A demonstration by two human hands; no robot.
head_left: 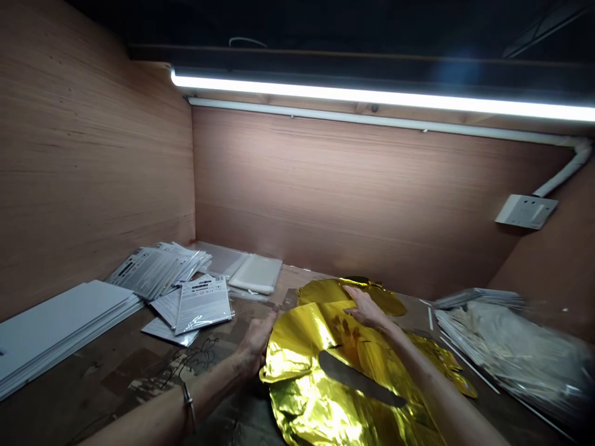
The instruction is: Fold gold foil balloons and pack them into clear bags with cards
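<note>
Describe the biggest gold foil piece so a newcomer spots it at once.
Below the light tube is a brown tabletop. On it, the left hand is at the edge of a large gold foil piece. Its long dark slot sets it apart from the other foil behind it.

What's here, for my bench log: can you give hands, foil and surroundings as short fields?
Left hand: at the left edge of the foil; left hand grip unclear
Right hand: right hand over the foil's far part, fingers spread
Foil: gold, shiny, creased, with a long slot
Beyond it: more gold foil
Left side: white boards, printed packets, thin dark wires
Right side: pile in clear plastic, blurred
Back wall: socket at right
Overhead: lit tube
</note>
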